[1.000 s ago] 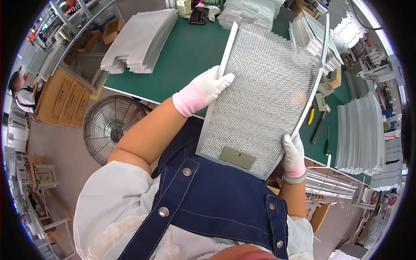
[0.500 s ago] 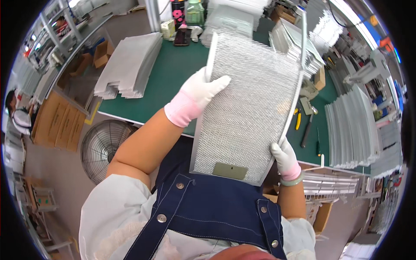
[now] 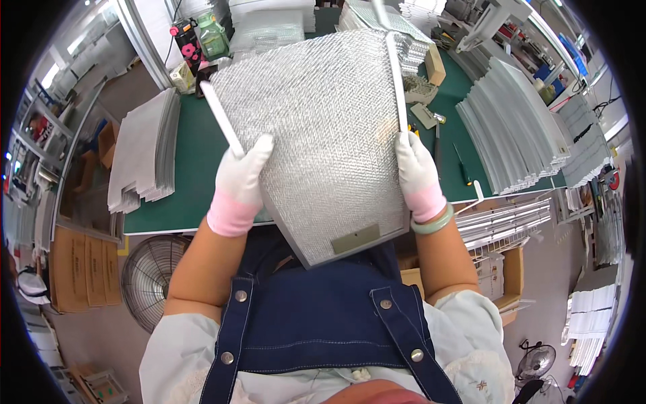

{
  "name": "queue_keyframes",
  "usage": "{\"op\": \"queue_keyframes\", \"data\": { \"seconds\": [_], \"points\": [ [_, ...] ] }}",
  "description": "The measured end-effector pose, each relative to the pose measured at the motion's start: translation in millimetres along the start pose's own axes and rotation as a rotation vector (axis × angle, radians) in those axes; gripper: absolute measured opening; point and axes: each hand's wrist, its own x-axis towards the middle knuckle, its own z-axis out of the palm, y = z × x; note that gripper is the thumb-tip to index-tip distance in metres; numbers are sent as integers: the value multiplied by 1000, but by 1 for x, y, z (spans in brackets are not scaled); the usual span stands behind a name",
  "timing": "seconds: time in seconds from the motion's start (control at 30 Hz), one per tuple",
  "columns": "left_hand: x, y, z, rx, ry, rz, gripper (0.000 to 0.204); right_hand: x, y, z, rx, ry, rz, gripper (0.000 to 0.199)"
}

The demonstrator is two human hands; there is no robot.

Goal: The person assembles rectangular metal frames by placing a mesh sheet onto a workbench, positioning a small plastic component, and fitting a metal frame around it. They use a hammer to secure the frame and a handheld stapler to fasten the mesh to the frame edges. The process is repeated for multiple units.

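Note:
A silver mesh filter panel (image 3: 323, 135) is held up in front of my apron, tilted, over the near edge of the green table (image 3: 195, 158). Pale frame strips run along its two sides; its far edge shows bare mesh. A small olive-grey plate (image 3: 356, 238) sits in the mesh close to the edge nearest me. My left hand (image 3: 241, 180), in a white glove with a pink cuff, grips the left side, thumb on top of the mesh. On the opposite side strip, my gloved right hand (image 3: 418, 168) is closed. Fingers beneath the panel are hidden.
Grey panels lie in a stack (image 3: 145, 148) on the left, and another fanned stack (image 3: 515, 128) stands on the right. A screwdriver (image 3: 463, 165) lies between that stack and my right hand. Bottles (image 3: 212, 37) stand at the far left. A floor fan (image 3: 155, 283) is below the table.
The panel has tipped and turned, its far end swinging left. My left hand has come lower along its side, while my right hand has moved farther up the opposite side.

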Motion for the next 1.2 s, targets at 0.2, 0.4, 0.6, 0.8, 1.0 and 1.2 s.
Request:
{"op": "queue_keyframes", "data": {
  "seconds": [0.2,0.4,0.6,0.8,1.0,1.2],
  "points": [
    [-23,-34,10,-195,66,140,37,27,-14,-6,-304,-40,-140,45],
    [-74,-92,-3,199,-45,-542,48,56,-40,-30,-654,-383,-170,52],
    [-109,-21,-79,726,-873,-477,54,21,-17,-25,-775,-587,-88,54],
    [-35,90,-23,1308,-635,823,30,21,-53,12,-819,-707,-254,51],
    [39,83,43,1581,-1099,85,33,15,-85,23,-681,-733,-438,42],
    [21,49,16,1599,-926,461,24,-6,-58,18,-966,-401,-715,29]
  ]
}}
